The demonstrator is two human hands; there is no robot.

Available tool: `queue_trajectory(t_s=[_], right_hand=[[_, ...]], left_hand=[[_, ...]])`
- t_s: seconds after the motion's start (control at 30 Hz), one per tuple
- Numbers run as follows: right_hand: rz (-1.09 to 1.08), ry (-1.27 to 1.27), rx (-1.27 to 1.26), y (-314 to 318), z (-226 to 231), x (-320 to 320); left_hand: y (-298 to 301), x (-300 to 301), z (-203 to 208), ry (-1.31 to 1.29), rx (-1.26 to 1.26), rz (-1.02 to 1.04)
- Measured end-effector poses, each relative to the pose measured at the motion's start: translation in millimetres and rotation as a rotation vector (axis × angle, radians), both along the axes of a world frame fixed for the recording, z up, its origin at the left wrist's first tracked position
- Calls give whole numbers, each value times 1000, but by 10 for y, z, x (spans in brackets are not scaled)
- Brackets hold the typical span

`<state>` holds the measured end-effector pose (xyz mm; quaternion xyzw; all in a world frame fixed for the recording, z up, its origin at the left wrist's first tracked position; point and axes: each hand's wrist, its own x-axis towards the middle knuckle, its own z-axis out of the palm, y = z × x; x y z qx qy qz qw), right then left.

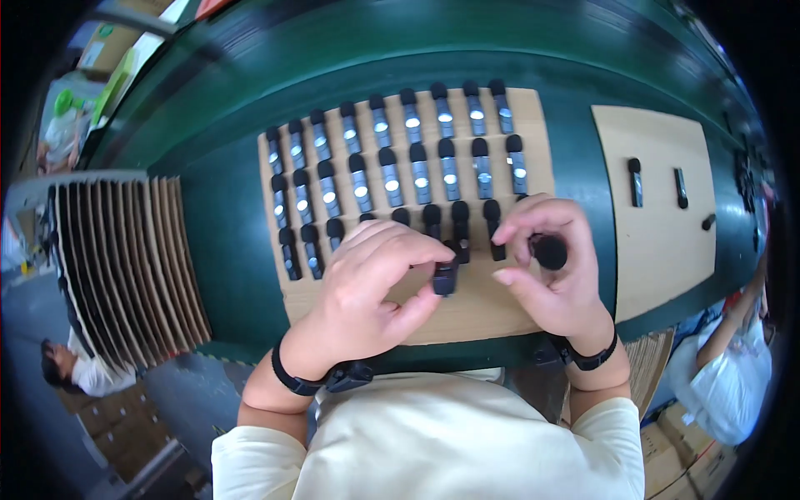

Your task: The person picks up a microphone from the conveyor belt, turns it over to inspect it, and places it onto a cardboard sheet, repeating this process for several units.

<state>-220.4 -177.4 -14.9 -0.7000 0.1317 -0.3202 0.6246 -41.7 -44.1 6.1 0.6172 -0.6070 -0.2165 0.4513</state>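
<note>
Closest to the person's chest, both hands work just above the near edge of a cardboard sheet (467, 312) on the green desk (233, 242). The left hand (375, 287) is curled narrow, with thumb and fingertips pinched on a small black clip-on microphone body (445, 277) that stands just above the cardboard. It looks light and rigid, a hard plastic shell that could slip between bare fingers, so holding it by its flat sides, as here, seems the safe grip.

The right hand (550, 267) is loosely cupped, its fingers bent around a round black foam cap (550, 252) held between thumb and forefinger. That piece looks soft and squashy, nearly weightless, best held lightly at its rim rather than crushed. The two pieces are near each other but apart.

Beyond the hands, the cardboard carries rows of finished microphones (392, 162), each with a dark cap and a shiny spot, lying side by side. Farther right, a second cardboard panel (658, 275) holds a few loose black parts (636, 182), well apart.
</note>
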Motion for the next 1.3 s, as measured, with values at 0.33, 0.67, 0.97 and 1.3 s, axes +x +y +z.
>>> queue_trajectory(t_s=[0.33, 0.67, 0.97, 1.3], right_hand=[[91, 239, -41, 35, 17, -35], [88, 263, 47, 386, 59, 106], [230, 434, -130, 702, -187, 24], [210, 510, -123, 923, -285, 168]], left_hand=[[1377, 378, -3, -554, 127, 258], [1729, 451, -359, -744, 65, 341], [1812, 435, -496, -583, 92, 288], [1765, 456, -559, -607, 78, 321]])
